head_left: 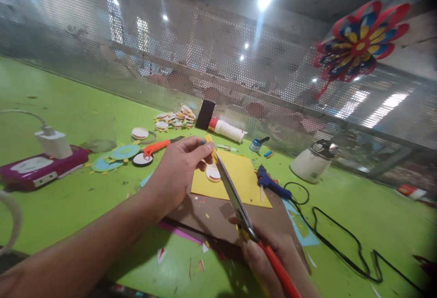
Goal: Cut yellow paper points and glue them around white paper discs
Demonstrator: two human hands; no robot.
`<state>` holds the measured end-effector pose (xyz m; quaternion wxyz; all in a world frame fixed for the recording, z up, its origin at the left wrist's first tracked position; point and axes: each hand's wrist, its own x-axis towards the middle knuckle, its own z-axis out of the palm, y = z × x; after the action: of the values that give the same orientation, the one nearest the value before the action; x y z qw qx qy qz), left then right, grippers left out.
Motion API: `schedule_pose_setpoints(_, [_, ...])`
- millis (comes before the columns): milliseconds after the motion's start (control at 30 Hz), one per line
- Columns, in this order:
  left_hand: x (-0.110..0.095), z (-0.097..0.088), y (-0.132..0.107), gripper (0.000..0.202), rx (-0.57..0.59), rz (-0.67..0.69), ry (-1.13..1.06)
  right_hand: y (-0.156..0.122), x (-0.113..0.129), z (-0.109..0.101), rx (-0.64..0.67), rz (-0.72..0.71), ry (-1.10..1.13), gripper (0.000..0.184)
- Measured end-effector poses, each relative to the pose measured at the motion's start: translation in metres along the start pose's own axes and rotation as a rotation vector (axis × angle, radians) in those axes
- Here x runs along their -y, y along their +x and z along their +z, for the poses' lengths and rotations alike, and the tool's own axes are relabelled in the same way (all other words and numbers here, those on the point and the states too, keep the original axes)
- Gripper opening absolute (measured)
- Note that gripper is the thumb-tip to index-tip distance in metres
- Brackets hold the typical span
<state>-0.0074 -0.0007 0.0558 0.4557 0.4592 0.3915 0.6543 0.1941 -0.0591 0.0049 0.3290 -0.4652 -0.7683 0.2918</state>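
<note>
Thumb and fingers of my left hand (180,163) pinch a small yellow strip (209,140), perhaps paper or foam. My right hand (269,248) is wrapped round the orange-red handles of a pair of scissors (235,193). The blades reach up and left, their tips close to the yellow strip; whether they touch it I cannot tell. Beneath lies a yellow sheet (246,182) on a brown board (201,213). A small white disc with a red edge (213,173) rests on the sheet, partly hidden by the hand and blades.
A blue glue gun (273,184) with a looping black cord lies right of the sheet. Beyond it stands a white spray bottle (310,161). Decorated discs (174,118) are heaped behind, near a phone (205,114). A purple power strip (41,168) and orange-handled cutter (159,146) are left.
</note>
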Motion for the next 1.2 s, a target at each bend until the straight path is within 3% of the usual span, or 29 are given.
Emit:
schedule_pose_setpoints(633, [0.004,0.005,-0.004,0.015,-0.089,0.031,-0.169,0.000,-0.007,-0.002,-0.015,-0.110,-0.153,0.049])
schedule_pose_setpoints(833, [0.002,0.008,-0.006,0.015,-0.120,0.010,-0.216,-0.003,-0.019,0.004,-0.190,-0.139,-0.221,0.047])
schedule_pose_setpoints(1200, [0.000,0.013,-0.010,0.013,-0.146,0.010,-0.250,-0.004,-0.015,0.008,-0.174,-0.131,-0.172,0.046])
